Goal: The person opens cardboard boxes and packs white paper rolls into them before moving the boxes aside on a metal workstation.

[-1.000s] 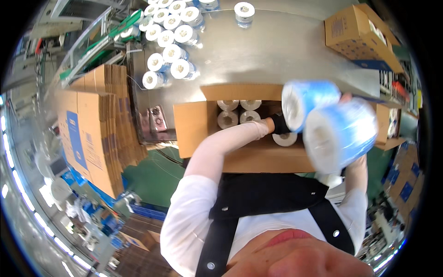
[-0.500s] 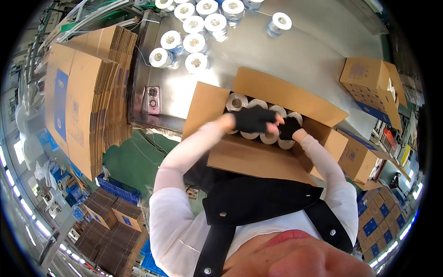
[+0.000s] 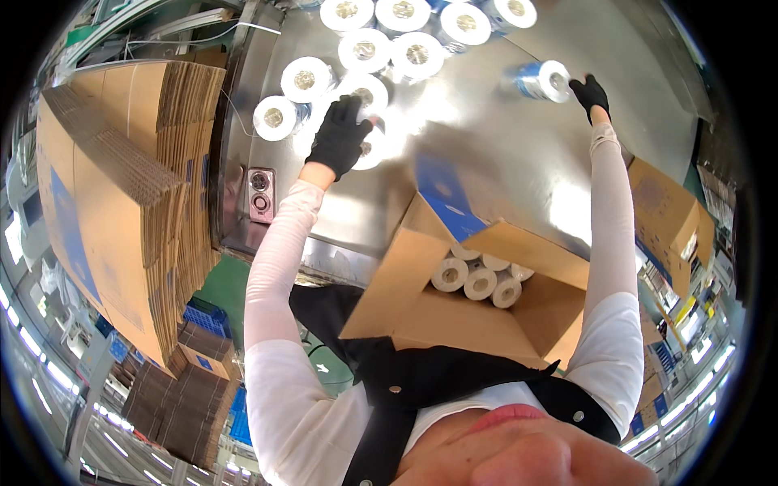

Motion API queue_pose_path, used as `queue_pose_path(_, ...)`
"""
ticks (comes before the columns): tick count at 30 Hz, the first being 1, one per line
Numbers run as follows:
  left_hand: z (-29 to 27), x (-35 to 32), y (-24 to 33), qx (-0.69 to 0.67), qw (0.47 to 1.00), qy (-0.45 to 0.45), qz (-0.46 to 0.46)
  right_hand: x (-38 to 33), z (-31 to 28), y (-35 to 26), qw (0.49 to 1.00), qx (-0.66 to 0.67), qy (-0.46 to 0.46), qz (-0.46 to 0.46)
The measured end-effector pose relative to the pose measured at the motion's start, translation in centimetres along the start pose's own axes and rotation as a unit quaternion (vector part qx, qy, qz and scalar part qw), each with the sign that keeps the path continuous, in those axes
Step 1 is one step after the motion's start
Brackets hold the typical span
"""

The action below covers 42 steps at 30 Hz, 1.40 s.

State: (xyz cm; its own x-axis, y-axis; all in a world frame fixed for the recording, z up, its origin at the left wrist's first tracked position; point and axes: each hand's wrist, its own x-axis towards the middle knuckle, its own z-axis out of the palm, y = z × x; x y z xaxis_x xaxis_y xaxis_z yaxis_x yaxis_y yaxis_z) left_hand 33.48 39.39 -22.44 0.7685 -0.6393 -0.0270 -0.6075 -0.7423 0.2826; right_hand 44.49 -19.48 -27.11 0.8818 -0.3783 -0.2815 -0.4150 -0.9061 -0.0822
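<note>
My left hand [image 3: 339, 139], in a black fingerless glove, reaches over a group of white rolls in clear and blue wrap. It lies against a near roll [image 3: 370, 152], partly hiding it, with its fingers stretched out. My right hand [image 3: 592, 94], gloved alike, is at the far right with fingers apart. Its fingertips are beside the end of a lone blue-and-white wrapped roll [image 3: 554, 82], which looks tilted and slightly blurred; contact is unclear. In front of me an open cardboard box [image 3: 454, 317] holds several rolls [image 3: 480, 283], its flaps spread.
A tall stack of flattened cartons [image 3: 121, 202] stands left of the metal table [image 3: 486, 154]. A pink phone-like device [image 3: 261, 195] lies near the table's left edge. Another carton [image 3: 666, 212] stands at the right. Dark cardboard stacks [image 3: 182, 389] and a blue crate [image 3: 208, 317] are lower left.
Both hands have left the box and reached forward, the left to the grouped rolls, the right toward the lone roll. The box now sits tilted, with a blue-printed flap showing.
</note>
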Motion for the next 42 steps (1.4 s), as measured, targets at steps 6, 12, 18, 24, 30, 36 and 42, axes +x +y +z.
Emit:
queue_pose_path(6,1.4,0.8,-2.7,-0.075,0.997,-0.009,-0.021,-4.0,2.7,-15.3,0.946,0.156,-0.279,-0.062)
queue_pose_path(12,5.2,-0.9,-2.5,-0.114,0.993,-0.009,-0.04,-13.1,3.7,-26.9,0.79,-0.105,-0.033,-0.603)
queue_pose_path(18,4.1,2.1,-0.9,-0.009,0.997,-0.072,0.002,-12.3,7.6,-29.2,0.722,-0.012,0.107,-0.683)
queue_pose_path(24,0.7,-0.5,0.2,-0.018,0.995,-0.074,-0.066,-15.6,-0.2,-26.4,0.828,-0.06,-0.098,-0.549)
queue_pose_path(30,-3.4,-13.1,-1.8,-0.39,0.861,0.21,-0.251,-19.3,-12.9,-6.7,0.834,0.414,-0.186,-0.315)
queue_pose_path(36,-19.6,-14.7,12.6,-0.618,0.76,0.171,-0.109,-43.2,-19.0,8.1,0.723,0.675,-0.113,-0.098)
queue_pose_path(42,-20.2,-13.3,27.4,-0.123,0.955,0.08,0.257,-56.0,-14.9,6.9,0.881,0.432,-0.141,-0.134)
